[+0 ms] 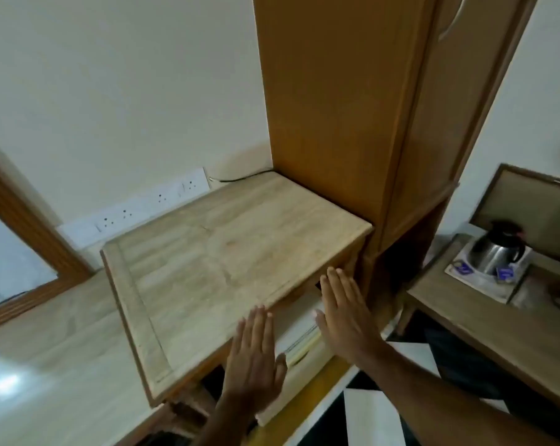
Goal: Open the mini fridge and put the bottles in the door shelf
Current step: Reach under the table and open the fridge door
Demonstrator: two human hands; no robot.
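Note:
A white mini fridge (299, 342) sits under a light wooden cabinet top (220, 255); only its upper front edge and top strip show. My left hand (254, 352) is held flat with fingers together, over the cabinet's front edge and the fridge's left part. My right hand (343, 307) is also flat and empty, above the fridge's right part, fingertips near the cabinet's front right corner. Neither hand grips anything. No bottles are in view.
A tall brown wardrobe (352, 107) rises right behind the cabinet. To the right, a desk (497, 342) carries a tray with a steel kettle (497, 249). A socket strip (137, 210) runs along the wall. A marble counter (56, 355) lies left; the floor has black-and-white tiles.

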